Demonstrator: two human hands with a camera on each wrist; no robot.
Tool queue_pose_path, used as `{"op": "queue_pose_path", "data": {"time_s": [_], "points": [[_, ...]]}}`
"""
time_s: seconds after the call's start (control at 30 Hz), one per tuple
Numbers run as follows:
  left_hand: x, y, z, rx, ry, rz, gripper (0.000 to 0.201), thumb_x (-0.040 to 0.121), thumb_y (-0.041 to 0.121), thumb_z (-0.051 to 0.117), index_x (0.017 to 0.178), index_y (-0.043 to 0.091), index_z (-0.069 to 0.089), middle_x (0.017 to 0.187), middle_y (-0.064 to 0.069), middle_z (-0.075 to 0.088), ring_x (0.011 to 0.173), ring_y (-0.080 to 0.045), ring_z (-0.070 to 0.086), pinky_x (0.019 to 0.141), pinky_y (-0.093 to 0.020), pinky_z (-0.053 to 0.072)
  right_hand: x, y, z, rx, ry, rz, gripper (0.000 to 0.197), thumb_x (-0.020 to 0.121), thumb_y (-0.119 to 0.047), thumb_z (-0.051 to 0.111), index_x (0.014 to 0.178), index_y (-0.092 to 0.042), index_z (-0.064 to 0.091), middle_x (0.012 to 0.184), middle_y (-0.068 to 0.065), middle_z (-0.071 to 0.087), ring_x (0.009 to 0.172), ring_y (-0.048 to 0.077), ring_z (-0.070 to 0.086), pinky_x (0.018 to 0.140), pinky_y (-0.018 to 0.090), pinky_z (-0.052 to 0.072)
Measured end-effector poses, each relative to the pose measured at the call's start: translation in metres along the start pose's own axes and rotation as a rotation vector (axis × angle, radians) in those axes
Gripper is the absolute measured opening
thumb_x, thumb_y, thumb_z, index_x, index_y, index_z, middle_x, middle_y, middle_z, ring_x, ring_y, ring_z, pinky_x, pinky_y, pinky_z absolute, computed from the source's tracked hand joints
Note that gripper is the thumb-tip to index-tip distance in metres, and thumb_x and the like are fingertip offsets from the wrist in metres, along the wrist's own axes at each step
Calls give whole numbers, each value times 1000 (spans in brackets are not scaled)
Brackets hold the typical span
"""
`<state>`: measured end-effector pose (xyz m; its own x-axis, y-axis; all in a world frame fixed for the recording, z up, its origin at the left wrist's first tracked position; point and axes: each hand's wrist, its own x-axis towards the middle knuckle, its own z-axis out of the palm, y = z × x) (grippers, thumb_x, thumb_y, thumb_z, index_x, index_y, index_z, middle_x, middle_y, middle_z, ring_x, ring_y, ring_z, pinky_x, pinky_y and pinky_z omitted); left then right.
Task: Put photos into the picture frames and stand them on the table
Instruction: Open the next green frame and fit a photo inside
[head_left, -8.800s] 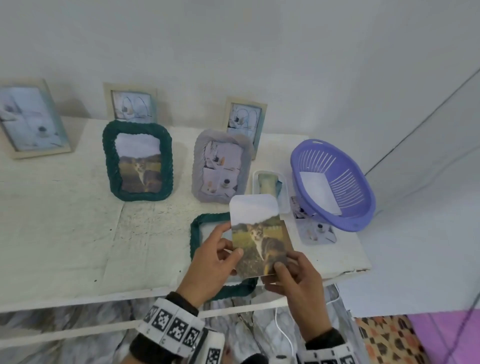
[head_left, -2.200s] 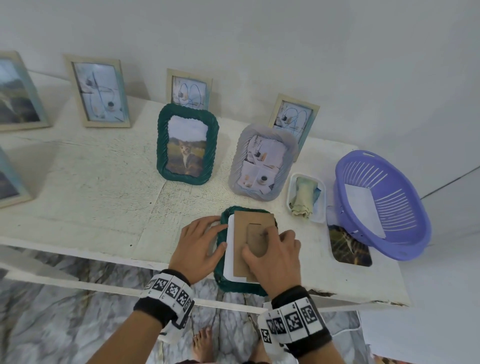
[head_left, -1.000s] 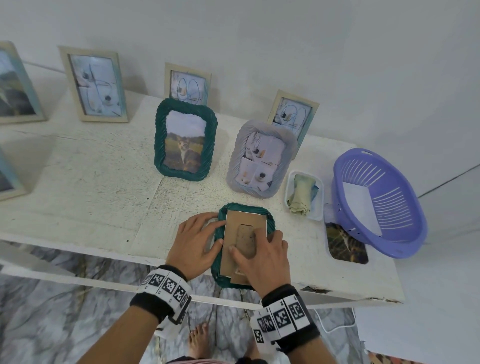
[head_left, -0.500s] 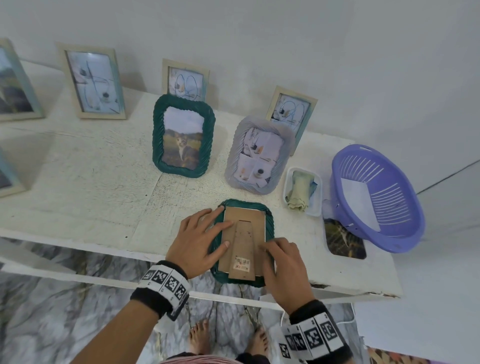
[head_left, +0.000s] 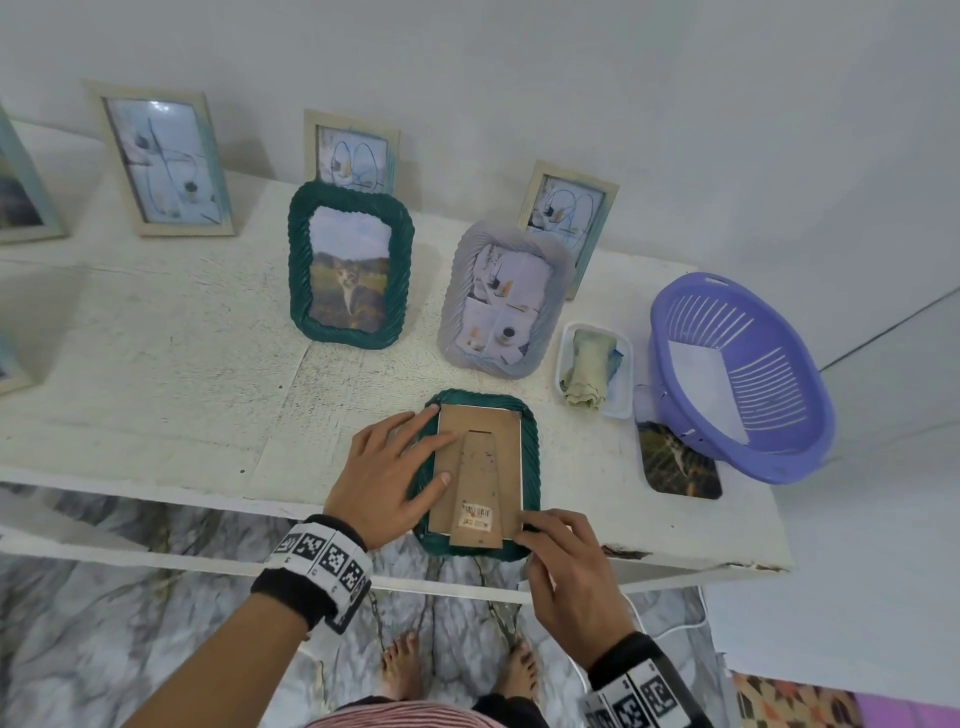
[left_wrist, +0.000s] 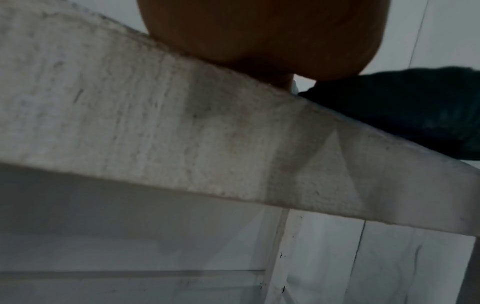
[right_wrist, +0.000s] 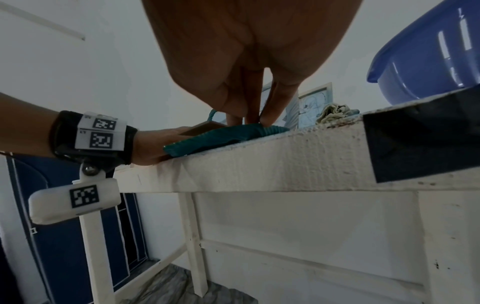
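The cardboard backing (head_left: 478, 473) now sits squarely inside the green frame (head_left: 530, 457), where a moment ago white photo paper showed beside it and the right hand lay on top. So the photo looks seated, and closing the back is probably what remains before standing it up.

The frame lies face down at the tabletop's (head_left: 171, 374) front edge, its near end overhanging slightly. The left hand (head_left: 387, 480) presses flat, fingers straight, on the backing's left side. The right hand (head_left: 569, 566) has shifted to the near right corner, fingertips together on the rim; a firm pinch I cannot confirm.

Bare tabletop lies to the left; a basket (head_left: 737, 374), tray (head_left: 595, 371) and loose photo (head_left: 678, 462) crowd the right.
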<state>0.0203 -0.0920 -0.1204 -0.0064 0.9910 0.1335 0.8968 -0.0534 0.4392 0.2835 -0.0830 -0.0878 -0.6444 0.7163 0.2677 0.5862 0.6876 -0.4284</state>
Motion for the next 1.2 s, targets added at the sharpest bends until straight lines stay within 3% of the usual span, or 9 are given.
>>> {"op": "queue_pose_path", "data": {"time_s": [0.1,0.2,0.37,0.47,0.67,0.87,0.97,1.07,1.2], "points": [[0,7,-1,-54,31,37,48,95,42,38,142,38,42,161,3,22,142,-23,24,111,-40,23,0,-3,2,-18,13,17,27,85,-10,45,97,-10,70,113,0,66,105,20,51,92,24,45],[1,23,-2,-52,10,193,45,92,29,40,135,37,52,155,5,35,140,-22,29,110,-41,24,-1,-6,3,-28,19,17,26,85,-11,47,97,-10,69,111,1,65,104,21,52,92,25,45],[0,33,4,-34,-21,206,37,93,58,44,122,41,59,144,17,46,137,-14,35,114,-41,18,-3,-6,4,-44,77,127,15,81,-7,68,96,-8,67,110,8,58,98,22,55,85,25,48],[0,31,5,-33,-9,213,37,91,60,46,120,42,59,144,18,45,138,-12,35,115,-39,15,-2,-10,5,-63,115,164,21,74,-9,76,91,-7,66,98,6,54,83,19,55,72,23,49],[-2,32,8,-49,30,203,35,91,59,47,119,42,59,144,19,45,138,-11,34,116,-44,15,1,-26,4,-123,154,262,27,66,-3,82,83,-5,61,84,6,51,69,24,55,58,33,53],[-2,31,12,-77,45,195,36,90,59,47,118,41,61,144,19,45,138,-11,33,116,-46,15,4,-26,14,30,155,465,16,78,-7,71,88,-14,62,88,-3,50,74,15,53,68,29,49],[-2,30,13,-74,39,192,37,90,60,47,118,41,61,145,20,43,138,-11,32,117,-46,13,5,-21,17,175,140,517,16,80,-4,67,90,-16,63,90,-7,49,74,5,51,72,18,43],[-1,30,14,-82,37,189,36,90,60,47,117,41,61,145,20,43,138,-11,32,117,-45,12,4,-19,16,255,153,493,16,82,0,65,89,-14,65,90,-5,52,78,5,54,69,10,43],[-2,30,14,-100,38,186,36,89,59,49,117,41,61,145,20,43,138,-11,32,118,-45,11,-1,-16,14,316,196,411,15,83,3,65,86,-11,68,88,-3,54,78,5,57,69,12,47]]}}
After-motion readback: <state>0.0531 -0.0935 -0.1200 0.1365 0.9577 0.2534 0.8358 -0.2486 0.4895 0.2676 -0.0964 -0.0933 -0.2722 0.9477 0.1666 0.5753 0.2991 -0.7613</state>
